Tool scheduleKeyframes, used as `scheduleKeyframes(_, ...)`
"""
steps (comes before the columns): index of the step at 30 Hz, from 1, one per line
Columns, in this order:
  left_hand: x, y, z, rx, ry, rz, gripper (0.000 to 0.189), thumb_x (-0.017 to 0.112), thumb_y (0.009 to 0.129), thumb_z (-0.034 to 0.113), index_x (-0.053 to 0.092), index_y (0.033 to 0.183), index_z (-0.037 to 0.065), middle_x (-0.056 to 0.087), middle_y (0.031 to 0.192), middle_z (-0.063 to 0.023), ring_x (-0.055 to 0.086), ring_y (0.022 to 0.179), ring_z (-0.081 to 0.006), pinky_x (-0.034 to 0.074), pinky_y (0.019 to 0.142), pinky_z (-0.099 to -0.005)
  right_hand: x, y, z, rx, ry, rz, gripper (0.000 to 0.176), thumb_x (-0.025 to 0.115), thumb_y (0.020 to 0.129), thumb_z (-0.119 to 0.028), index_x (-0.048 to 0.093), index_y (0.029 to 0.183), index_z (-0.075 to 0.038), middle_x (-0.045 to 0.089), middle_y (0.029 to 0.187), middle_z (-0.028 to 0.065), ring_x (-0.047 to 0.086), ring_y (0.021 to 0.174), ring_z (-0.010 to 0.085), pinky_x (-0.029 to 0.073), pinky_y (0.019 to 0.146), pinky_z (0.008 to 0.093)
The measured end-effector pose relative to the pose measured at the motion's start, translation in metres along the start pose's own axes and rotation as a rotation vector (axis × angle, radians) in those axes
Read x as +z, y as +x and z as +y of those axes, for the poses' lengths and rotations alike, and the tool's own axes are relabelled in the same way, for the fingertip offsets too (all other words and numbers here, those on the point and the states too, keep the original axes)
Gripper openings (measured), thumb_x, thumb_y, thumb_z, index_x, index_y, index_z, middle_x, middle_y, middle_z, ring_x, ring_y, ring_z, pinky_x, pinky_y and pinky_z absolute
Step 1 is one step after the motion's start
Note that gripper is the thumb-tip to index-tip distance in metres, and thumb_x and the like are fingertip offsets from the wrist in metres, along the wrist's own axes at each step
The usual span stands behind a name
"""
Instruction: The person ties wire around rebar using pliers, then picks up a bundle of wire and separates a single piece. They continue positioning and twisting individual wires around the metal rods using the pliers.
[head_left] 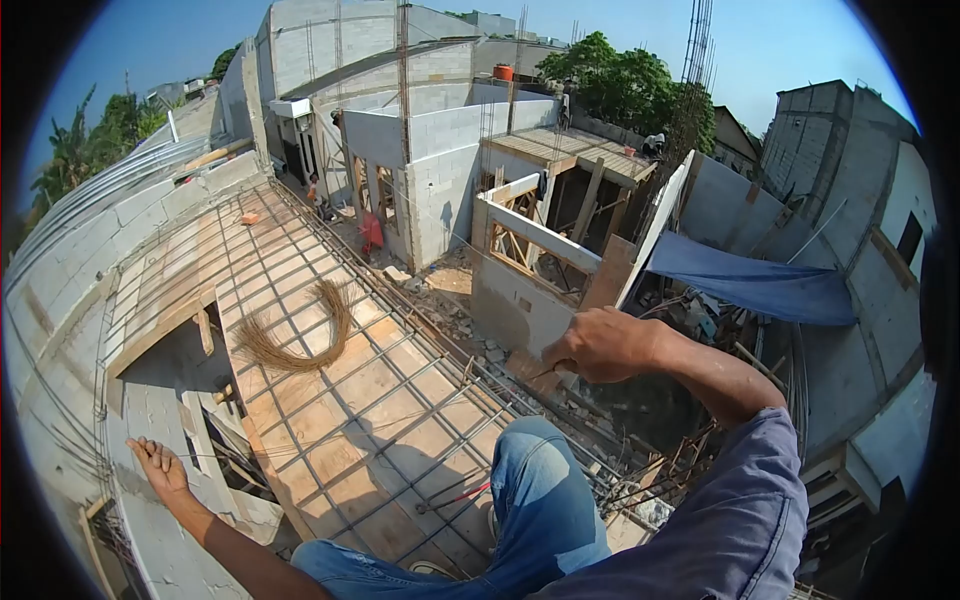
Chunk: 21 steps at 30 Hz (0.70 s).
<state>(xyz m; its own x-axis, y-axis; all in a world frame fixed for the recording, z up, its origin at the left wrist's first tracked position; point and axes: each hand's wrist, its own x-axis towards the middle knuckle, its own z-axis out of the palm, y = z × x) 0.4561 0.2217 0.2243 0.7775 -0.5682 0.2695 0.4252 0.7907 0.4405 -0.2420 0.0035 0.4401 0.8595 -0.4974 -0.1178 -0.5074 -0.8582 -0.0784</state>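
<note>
My right hand (605, 345) is raised at centre right, its fingers closed in a pinch with a thin dark end poking out. Low on the left, my left hand (160, 468) is held out with its fingers curled together. A faint thin wire (300, 440) seems to stretch across the grid between the two hands. Ahead of my knees a bent bundle of brownish tie wire (296, 345) lies on the rebar grid (385, 370). By my knee rests a pair of red-handled pincers (455, 498), partly hidden by my leg.
Plywood formwork (290, 400) lies beneath the bars. To the left is an open gap with timber props (205, 430); to the right the edge drops toward rubble (450, 275). A blue tarp (755, 280) hangs at right. An orange brick (250, 218) sits farther off.
</note>
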Motion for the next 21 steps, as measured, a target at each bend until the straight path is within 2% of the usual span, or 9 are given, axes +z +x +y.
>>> scheduleKeyframes(5, -0.048, 0.009, 0.006, 0.003, -0.132, 0.032, 0.031, 0.055, 0.095, 0.032, 0.057, 0.083, 0.004, 0.050, 0.059, -0.0012, 0.039, 0.040, -0.0056, 0.031, 0.032, -0.0185, -0.014, -0.010, -0.017, -0.552, 0.805, -0.535, 0.021, 0.055, 0.093, -0.017, 0.063, 0.103, 0.000, 0.063, 0.072, 0.0138, 0.062, 0.059, 0.0257, 0.047, 0.054, 0.0387)
scheduleKeyframes(7, -0.042, 0.007, 0.001, -0.006, -0.146, 0.090, 0.034, 0.054, 0.096, 0.034, 0.058, 0.083, 0.003, 0.053, 0.059, -0.0020, 0.041, 0.040, -0.0065, 0.032, 0.032, -0.0188, -0.026, -0.016, -0.011, 0.075, 1.320, 0.194, 0.021, 0.055, 0.092, -0.015, 0.063, 0.105, 0.000, 0.062, 0.070, 0.0130, 0.065, 0.063, 0.0273, 0.049, 0.055, 0.0415)
scheduleKeyframes(8, -0.037, 0.007, 0.000, -0.012, -0.143, 0.090, 0.034, 0.054, 0.096, 0.034, 0.058, 0.083, 0.003, 0.053, 0.059, -0.0020, 0.041, 0.040, -0.0065, 0.032, 0.032, -0.0188, -0.025, -0.011, -0.009, 0.080, 1.325, 0.195, 0.021, 0.055, 0.092, -0.015, 0.063, 0.105, 0.000, 0.062, 0.070, 0.0130, 0.065, 0.063, 0.0273, 0.049, 0.055, 0.0415)
scheduleKeyframes(11, -0.037, 0.010, 0.003, 0.034, -0.061, 0.014, 0.036, 0.053, 0.096, 0.035, 0.059, 0.083, 0.002, 0.058, 0.062, -0.0042, 0.043, 0.041, -0.0069, 0.032, 0.032, -0.0188, -0.006, 0.007, -0.002, 0.243, -0.122, 0.145, 0.022, 0.054, 0.093, -0.017, 0.064, 0.105, -0.002, 0.065, 0.069, 0.0141, 0.067, 0.064, 0.0262, 0.051, 0.054, 0.0423)
scheduleKeyframes(15, -0.069, 0.011, 0.014, -0.028, -0.128, 0.000, 0.037, 0.053, 0.096, 0.035, 0.059, 0.083, 0.001, 0.064, 0.071, -0.0076, 0.046, 0.044, -0.0082, 0.033, 0.034, -0.0195, 0.001, 0.001, -0.015, -0.274, 0.383, -0.524, 0.023, 0.055, 0.094, -0.017, 0.065, 0.107, -0.001, 0.068, 0.079, 0.0153, 0.068, 0.073, 0.0275, 0.051, 0.062, 0.0392)
scheduleKeyframes(17, -0.070, 0.012, 0.012, -0.074, -0.164, 0.002, 0.037, 0.053, 0.096, 0.035, 0.059, 0.083, 0.001, 0.065, 0.072, -0.0082, 0.047, 0.046, -0.0087, 0.034, 0.035, -0.0194, -0.023, -0.002, -0.014, -0.722, 0.896, -0.422, 0.023, 0.064, 0.089, -0.015, 0.065, 0.102, 0.004, 0.068, 0.082, 0.0166, 0.068, 0.075, 0.0274, 0.051, 0.065, 0.0365)
scheduleKeyframes(18, -0.067, 0.011, 0.009, -0.121, -0.180, -0.015, 0.037, 0.054, 0.095, 0.035, 0.060, 0.085, 0.000, 0.065, 0.074, -0.0081, 0.048, 0.048, -0.0089, 0.035, 0.036, -0.0194, -0.024, -0.004, -0.004, -0.752, 1.040, -0.031, 0.025, 0.070, 0.085, -0.014, 0.064, 0.097, 0.007, 0.066, 0.076, 0.0149, 0.064, 0.064, 0.0218, 0.050, 0.060, 0.0317)
scheduleKeyframes(20, -0.067, 0.016, 0.004, -0.176, -0.195, -0.037, 0.037, 0.054, 0.095, 0.036, 0.060, 0.088, 0.000, 0.065, 0.076, -0.0080, 0.049, 0.050, -0.0090, 0.035, 0.037, -0.0193, -0.027, -0.008, -0.008, -0.115, 1.343, 0.403, 0.019, 0.067, 0.088, -0.016, 0.064, 0.092, 0.002, 0.054, 0.064, 0.0023, 0.046, 0.053, 0.0058, 0.038, 0.047, 0.0209)
scheduleKeyframes(21, -0.071, 0.023, 0.004, -0.189, -0.177, -0.045, 0.036, 0.054, 0.096, 0.034, 0.060, 0.091, -0.001, 0.065, 0.077, -0.0076, 0.050, 0.051, -0.0092, 0.037, 0.038, -0.0192, -0.024, -0.001, 0.006, -0.103, 1.219, 0.443, 0.017, 0.065, 0.090, -0.016, 0.065, 0.093, 0.001, 0.053, 0.065, 0.0004, 0.044, 0.053, 0.0055, 0.036, 0.045, 0.0222)
